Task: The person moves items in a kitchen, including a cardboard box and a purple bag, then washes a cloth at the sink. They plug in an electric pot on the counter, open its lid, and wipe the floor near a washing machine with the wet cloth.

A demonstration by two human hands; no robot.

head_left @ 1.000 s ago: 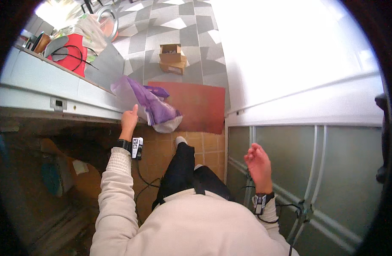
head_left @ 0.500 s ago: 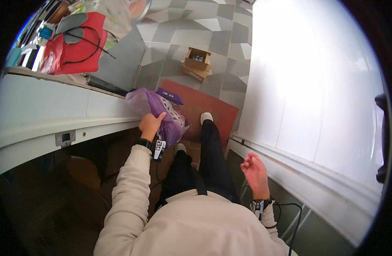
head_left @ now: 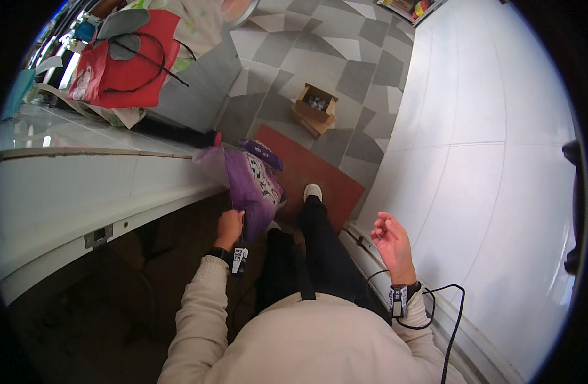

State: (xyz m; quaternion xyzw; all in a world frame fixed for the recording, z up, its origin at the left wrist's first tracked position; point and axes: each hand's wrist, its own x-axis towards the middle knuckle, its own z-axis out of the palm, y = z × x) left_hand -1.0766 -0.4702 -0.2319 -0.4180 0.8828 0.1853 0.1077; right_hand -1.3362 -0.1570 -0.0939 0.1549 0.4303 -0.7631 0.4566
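Note:
My left hand [head_left: 230,228] is closed on the edge of a purple plastic bag [head_left: 241,182], which hangs beside the doorway with white print on its side. A smaller dark purple packet [head_left: 262,154] shows at the bag's far end; whether it lies inside or against the bag I cannot tell. Holding nothing, my right hand [head_left: 392,244] hovers near the white panel on the right, palm up, its fingers loosely bent and apart. A dark band with a small device circles each wrist.
A reddish-brown mat [head_left: 313,168] lies under my forward foot. Beyond it an open cardboard box [head_left: 316,105] stands on the patterned tile floor. A red bag [head_left: 127,67] with a black cord rests on the left counter. The white panel [head_left: 467,128] borders the right; a black cable [head_left: 459,320] trails from my right wrist.
My left hand has drawn back toward me, its fingers closing tighter on the bag's edge. The view has shifted, showing more floor ahead. My right hand stays empty.

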